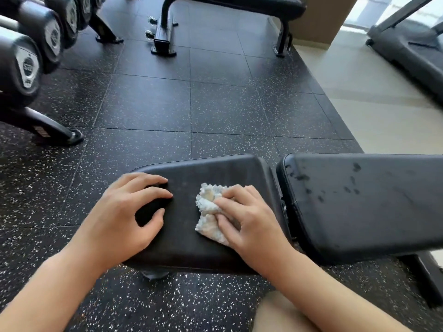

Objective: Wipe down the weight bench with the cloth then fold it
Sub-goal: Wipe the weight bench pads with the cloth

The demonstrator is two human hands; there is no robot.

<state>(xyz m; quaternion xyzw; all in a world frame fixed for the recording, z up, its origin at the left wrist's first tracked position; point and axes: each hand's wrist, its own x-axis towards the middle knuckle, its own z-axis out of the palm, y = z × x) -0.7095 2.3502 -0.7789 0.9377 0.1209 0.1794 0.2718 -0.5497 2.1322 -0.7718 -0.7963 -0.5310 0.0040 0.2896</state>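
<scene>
The black weight bench lies in front of me in two pads: a seat pad [211, 171] at centre and a longer back pad [374, 202] to the right, which carries dark wet spots. A crumpled white cloth [208, 207] lies on the seat pad. My right hand [249, 219] presses down on the cloth with its fingers spread over it. My left hand [129, 212] rests on the left part of the seat pad, fingertips touching the vinyl, holding nothing.
A dumbbell rack [31, 63] stands at the left on the speckled rubber floor [215, 104]. A second flat bench [230, 6] sits at the far side. A treadmill [412, 49] is at the upper right on pale flooring. My bare knee [282, 315] shows at the bottom.
</scene>
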